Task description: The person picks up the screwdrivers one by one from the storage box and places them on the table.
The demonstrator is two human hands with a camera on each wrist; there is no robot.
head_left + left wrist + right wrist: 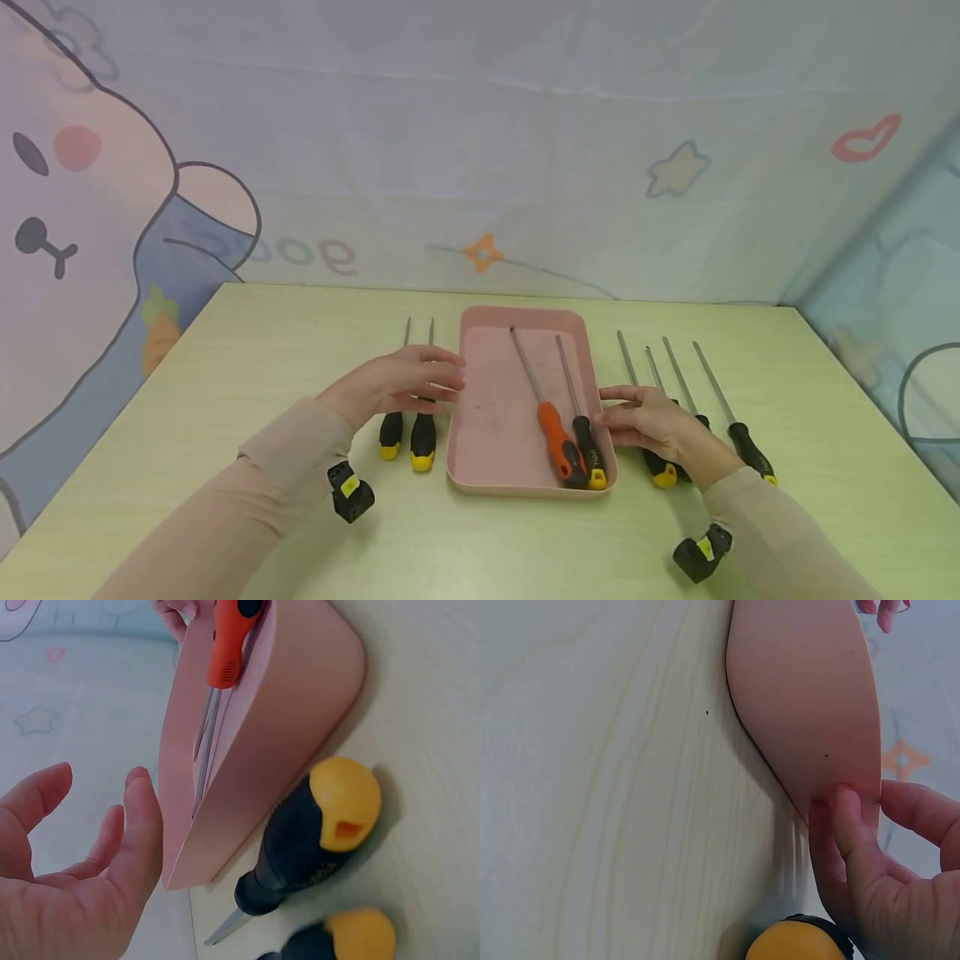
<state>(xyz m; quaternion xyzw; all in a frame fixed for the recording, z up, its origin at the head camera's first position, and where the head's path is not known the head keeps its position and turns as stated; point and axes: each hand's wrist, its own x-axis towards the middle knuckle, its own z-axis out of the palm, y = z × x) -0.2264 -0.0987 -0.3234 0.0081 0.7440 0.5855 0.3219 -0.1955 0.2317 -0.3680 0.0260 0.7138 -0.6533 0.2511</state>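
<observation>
A pink tray (495, 450) lies between my two hands. Inside it, toward the right, are an orange-and-black screwdriver (558, 442) and a black-handled screwdriver with a yellow end (588, 450). My right hand (652, 425) pinches the tray's right wall, fingers against the outside and thumb at the rim. By the left wall hovers my left hand (397, 383), fingers spread and holding nothing. Under it two black-and-yellow screwdrivers (300, 832) lie on the table, their shafts partly hidden by the hand in the head view.
Several black-handled screwdrivers, one of them at the far right (750, 450), lie right of the tray, some partly covered by my right hand. The pale wooden table (247, 358) ends at a printed cloth backdrop (525, 167).
</observation>
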